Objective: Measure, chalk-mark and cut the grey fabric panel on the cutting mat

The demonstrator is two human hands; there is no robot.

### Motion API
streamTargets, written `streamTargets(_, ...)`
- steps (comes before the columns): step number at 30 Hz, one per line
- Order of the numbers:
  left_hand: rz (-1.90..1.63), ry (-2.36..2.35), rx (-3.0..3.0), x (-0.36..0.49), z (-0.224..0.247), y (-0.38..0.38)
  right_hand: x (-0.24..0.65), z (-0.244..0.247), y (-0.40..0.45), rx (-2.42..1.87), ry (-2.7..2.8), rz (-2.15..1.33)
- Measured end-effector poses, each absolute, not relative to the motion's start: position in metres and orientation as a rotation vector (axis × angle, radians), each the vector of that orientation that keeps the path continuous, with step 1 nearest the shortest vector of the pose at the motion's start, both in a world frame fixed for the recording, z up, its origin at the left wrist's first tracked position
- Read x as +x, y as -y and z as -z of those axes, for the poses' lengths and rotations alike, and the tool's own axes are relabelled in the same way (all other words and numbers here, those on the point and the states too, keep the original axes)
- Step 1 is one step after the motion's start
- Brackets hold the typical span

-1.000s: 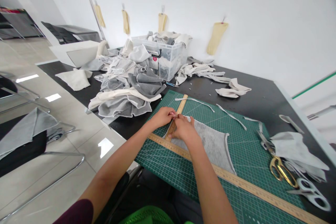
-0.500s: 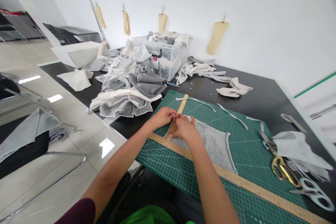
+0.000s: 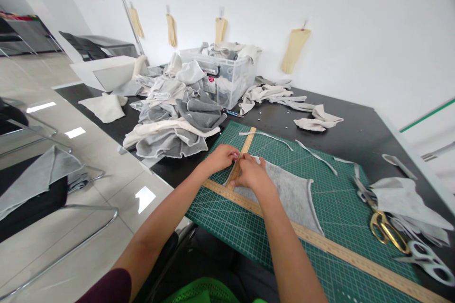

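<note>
Grey cloth under inspection, long axis left to right, slanting nearer at the right.
I find the rectangular grey fabric piece (image 3: 293, 194) on the green gridded cutting mat (image 3: 216, 220), its long axis roughly along the long wooden ruler (image 3: 341, 253). The right hand (image 3: 251, 173) lies open across cloth and short wooden ruler (image 3: 249, 139); the left hand's (image 3: 224, 156) grip I cannot tell. The clear plastic bin's (image 3: 232, 75) red label (image 3: 211, 79) reads "45L".

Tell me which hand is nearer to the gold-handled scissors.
The right. The right hand is at the short wooden ruler, left of the gold-handled scissors and across the gray cloth from them; the left hand is farther left, beside the right.
</note>
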State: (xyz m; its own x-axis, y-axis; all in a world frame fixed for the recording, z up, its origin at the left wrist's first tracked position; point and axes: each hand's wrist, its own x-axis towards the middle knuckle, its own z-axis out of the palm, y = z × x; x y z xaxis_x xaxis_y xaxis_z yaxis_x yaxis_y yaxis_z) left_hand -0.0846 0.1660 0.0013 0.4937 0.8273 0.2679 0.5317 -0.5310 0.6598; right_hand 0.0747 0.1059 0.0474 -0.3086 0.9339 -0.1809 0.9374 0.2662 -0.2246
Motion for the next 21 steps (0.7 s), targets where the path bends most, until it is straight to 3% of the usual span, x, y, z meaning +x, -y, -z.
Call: streamTargets(21,-0.863,-1.234,2.301,-0.077,0.009,-0.17,0.075,-0.048,-0.105,1.833,-2.493,0.454)
